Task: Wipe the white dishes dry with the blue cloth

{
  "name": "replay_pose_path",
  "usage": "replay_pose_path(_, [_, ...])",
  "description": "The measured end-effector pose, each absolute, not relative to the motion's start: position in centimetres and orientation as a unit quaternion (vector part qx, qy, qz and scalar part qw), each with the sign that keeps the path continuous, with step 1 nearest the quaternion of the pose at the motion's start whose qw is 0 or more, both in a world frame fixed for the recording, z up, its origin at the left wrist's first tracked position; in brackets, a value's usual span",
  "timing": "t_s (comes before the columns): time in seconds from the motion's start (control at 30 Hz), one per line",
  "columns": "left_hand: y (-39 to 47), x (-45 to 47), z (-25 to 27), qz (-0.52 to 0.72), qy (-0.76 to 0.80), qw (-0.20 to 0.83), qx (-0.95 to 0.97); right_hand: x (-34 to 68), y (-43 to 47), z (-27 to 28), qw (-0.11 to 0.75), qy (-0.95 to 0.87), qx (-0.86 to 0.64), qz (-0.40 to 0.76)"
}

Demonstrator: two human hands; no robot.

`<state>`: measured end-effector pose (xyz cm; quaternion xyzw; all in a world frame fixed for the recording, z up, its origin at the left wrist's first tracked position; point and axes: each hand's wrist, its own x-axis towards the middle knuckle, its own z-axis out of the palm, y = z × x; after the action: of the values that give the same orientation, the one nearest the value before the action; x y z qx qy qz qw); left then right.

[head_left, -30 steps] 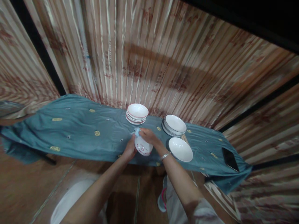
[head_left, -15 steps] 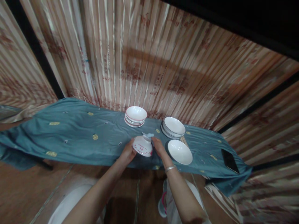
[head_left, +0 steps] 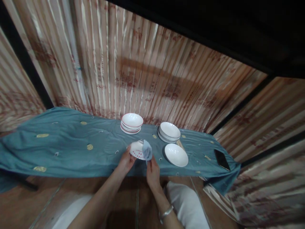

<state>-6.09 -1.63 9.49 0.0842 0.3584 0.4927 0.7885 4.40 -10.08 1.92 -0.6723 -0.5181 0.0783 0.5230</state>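
Note:
A white bowl with red markings (head_left: 136, 150) is held bottom up above the front edge of the cloth-covered table. My left hand (head_left: 126, 159) grips its left rim. In my right hand (head_left: 152, 170) is a light blue cloth (head_left: 147, 150), which lies against the right side of the bowl's outer surface. Some of the right fingers are hidden behind the cloth and bowl. Behind the held bowl stands a stack of red-rimmed bowls (head_left: 132, 122).
Dark-rimmed white dishes (head_left: 169, 131) are stacked at the back, right of centre. One white dish (head_left: 176, 155) lies in front of them. A black phone (head_left: 221, 159) rests near the right end of the teal tablecloth (head_left: 71, 143). A patterned curtain (head_left: 133, 57) hangs behind.
My right hand has brought the blue cloth from the bowl's foot down onto its right side. My left hand still grips the bowl. The whole view has shifted somewhat.

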Motion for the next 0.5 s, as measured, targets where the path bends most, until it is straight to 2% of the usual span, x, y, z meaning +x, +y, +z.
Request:
replay_pose_path(0.3, [-2.9, -5.6, 7.5, 0.485, 0.35, 0.78, 0.185, 2.4, -11.0, 3.0, 0.402, -0.639, -0.656, -0.015])
replay_pose_path(0.5, [-2.7, -5.6, 5.7, 0.511, 0.374, 0.71, 0.308, 2.0, -10.1, 5.7, 0.345, -0.701, -0.621, -0.056])
